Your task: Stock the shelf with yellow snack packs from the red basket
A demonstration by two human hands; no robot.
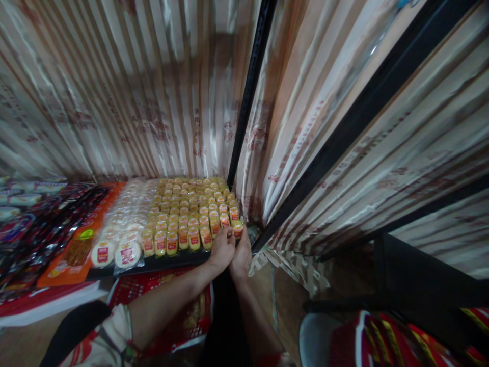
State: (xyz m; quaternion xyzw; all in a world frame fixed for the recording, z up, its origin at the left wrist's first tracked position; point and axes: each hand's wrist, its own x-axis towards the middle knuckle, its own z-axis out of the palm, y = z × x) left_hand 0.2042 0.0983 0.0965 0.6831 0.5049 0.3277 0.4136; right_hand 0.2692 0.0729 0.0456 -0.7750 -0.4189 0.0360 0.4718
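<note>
The fingers of the left hand [222,250] were bent and drawn close together; those of the right hand [241,255] reached up beside them, straighter. Between the two sets of fingertips sat a small yellow oblong pack with a red label, in clear wrap [237,228], touched on its near side. Whether either hand truly pinched it could not be told, as the fingers hid its lower part.

The likeliest trouble was tipping: the pack stood at the right front corner of the black shelf [168,263], and a push from the left fingers could have sent it over the end, just beside the right fingers. The wrap looked slick, so pressing from two sides might have made it squirt out. A knuckle of the left hand, close to the neighbouring yellow packs [194,238], could have knocked the front row askew.

By count, there were two hands and one pack at the fingertips. Left of the fingers, about eight more yellow packs fronted the block; those behind were too many and too blurred to number. Farther left came two columns of round white packs with red labels [129,255], then one bright orange flat packet [76,252] at the front. Two black posts rose beyond the fingers, one thin [248,97], one thick and right of them [344,132].
</note>
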